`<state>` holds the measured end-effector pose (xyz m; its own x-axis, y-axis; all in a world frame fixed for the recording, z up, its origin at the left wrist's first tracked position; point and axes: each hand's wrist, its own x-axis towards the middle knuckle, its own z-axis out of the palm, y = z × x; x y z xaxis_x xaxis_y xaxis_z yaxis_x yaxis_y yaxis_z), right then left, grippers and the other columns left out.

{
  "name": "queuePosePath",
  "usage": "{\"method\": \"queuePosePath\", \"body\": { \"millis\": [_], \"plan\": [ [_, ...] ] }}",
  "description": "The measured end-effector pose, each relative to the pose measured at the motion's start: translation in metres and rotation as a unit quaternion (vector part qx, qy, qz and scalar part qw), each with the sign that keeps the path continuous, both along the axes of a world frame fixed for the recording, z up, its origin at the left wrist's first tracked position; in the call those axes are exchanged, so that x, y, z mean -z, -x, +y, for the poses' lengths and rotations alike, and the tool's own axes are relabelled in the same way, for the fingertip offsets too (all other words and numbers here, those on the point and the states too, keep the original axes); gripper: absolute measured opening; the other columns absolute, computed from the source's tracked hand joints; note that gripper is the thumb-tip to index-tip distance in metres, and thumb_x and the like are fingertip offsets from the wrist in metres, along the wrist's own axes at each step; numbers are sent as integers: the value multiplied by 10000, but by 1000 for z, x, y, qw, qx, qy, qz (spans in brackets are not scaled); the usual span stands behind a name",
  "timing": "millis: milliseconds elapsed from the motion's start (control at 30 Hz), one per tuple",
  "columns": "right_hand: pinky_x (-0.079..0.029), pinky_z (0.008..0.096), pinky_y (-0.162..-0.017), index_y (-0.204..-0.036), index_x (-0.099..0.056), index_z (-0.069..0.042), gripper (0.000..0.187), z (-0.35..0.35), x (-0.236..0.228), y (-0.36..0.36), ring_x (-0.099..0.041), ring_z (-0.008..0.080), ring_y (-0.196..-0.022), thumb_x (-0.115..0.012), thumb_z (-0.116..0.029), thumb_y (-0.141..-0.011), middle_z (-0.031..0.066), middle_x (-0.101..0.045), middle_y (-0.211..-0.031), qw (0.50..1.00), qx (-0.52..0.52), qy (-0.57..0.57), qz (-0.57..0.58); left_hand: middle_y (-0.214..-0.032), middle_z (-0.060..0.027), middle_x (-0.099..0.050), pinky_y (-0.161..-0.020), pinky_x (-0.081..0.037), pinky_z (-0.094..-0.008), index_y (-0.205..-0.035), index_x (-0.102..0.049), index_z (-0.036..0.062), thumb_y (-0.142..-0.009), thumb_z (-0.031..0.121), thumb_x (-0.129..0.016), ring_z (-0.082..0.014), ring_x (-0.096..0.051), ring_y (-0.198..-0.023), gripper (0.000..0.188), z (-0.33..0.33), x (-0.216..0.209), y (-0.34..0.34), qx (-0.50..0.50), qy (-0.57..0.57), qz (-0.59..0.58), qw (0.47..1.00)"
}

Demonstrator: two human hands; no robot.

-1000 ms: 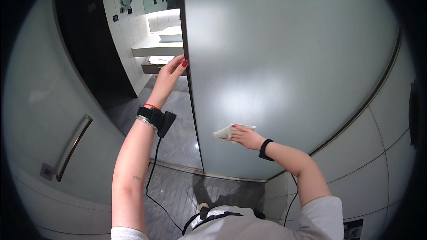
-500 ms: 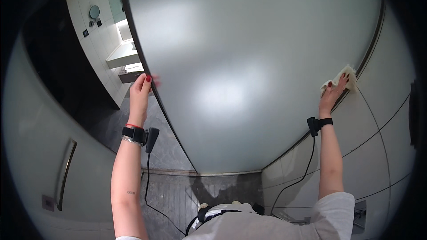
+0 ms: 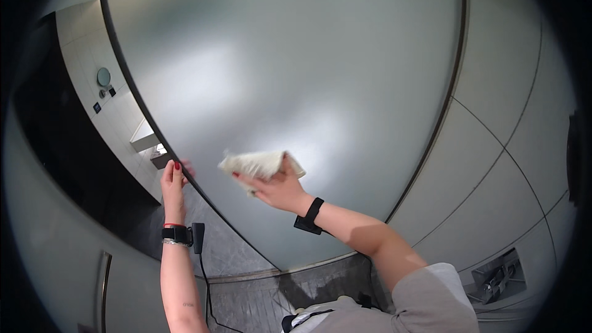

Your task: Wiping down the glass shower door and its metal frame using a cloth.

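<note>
A large frosted glass panel (image 3: 320, 55) stands in front of me, bordered by a dark frame. At its left edge (image 3: 139, 105), my left hand (image 3: 173, 191) is closed round the border, thumb on the near side and fingertips showing dimly through the glass. My right hand (image 3: 285, 192) presses an off-white cloth (image 3: 256, 163) against the lower middle of the panel. Part of the cloth is bunched under the palm, and its far end spreads out to the left. Each wrist wears a black strap with a small black device.
Pale tiled wall (image 3: 493, 86) runs along the right, with a metal fixture in a recess (image 3: 499, 276) low down. At the left is another glass door with a metal handle (image 3: 106, 290). Beyond the panel's left edge are a sink counter (image 3: 143, 135) and a round mirror (image 3: 103, 77).
My right hand has carried the cloth from the panel's right edge leftward to its lower middle. The left hand keeps its hold on the edge, while the view has shifted.
</note>
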<state>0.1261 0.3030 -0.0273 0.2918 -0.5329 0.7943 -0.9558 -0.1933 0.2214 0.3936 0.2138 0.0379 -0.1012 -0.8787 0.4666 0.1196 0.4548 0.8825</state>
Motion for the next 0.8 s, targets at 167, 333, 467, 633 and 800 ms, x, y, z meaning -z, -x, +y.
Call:
{"method": "queuePosePath", "body": {
  "millis": [167,333,467,633,800],
  "plan": [
    [-286,428,-1069,-1341,-431,-440,611,42,-39,56,-465,269,-1181,-602,-279,-777,-1,-482,-1321,990,-48,-101,-86,-795,27,-579,-593,-360,-190,-995,-606,46,-964,347,-503,-39,-490,-683,320,6,-2,-2,-44,-4,15,999],
    [-133,537,-1102,-1451,-289,-298,722,65,-122,194,-259,309,-1368,-562,-390,-790,65,-187,-1539,978,156,121,-66,-825,36,-580,-605,-370,-183,-1014,-607,68,-964,356,-498,-41,-524,-706,311,-3,9,-4,-49,0,73,996],
    [-104,502,-1120,-1453,-241,-66,627,77,-250,304,-156,387,-1390,-442,-364,-940,187,-130,-1527,939,127,317,45,-833,29,-591,-639,-391,-187,-1012,-601,66,-966,347,-490,-58,-561,-751,306,1,-3,-4,-19,-2,-11,1000],
    [-122,474,-1122,-1457,-211,-49,622,84,-299,305,-105,377,-1400,-372,-391,-964,198,-159,-1513,925,194,324,-33,-886,9,-618,-685,-453,-220,-1041,-596,52,-959,332,-511,-78,-590,-783,304,0,-4,-4,-44,2,15,999],
    [-97,497,-1122,-1454,-218,-44,619,76,-189,319,-123,402,-1390,-394,-379,-963,194,-146,-1519,930,139,330,-88,-920,-20,-616,-771,-497,-268,-1085,-574,38,-941,315,-550,-104,-599,-839,313,-9,4,-16,14,4,68,998]
  ]
}}
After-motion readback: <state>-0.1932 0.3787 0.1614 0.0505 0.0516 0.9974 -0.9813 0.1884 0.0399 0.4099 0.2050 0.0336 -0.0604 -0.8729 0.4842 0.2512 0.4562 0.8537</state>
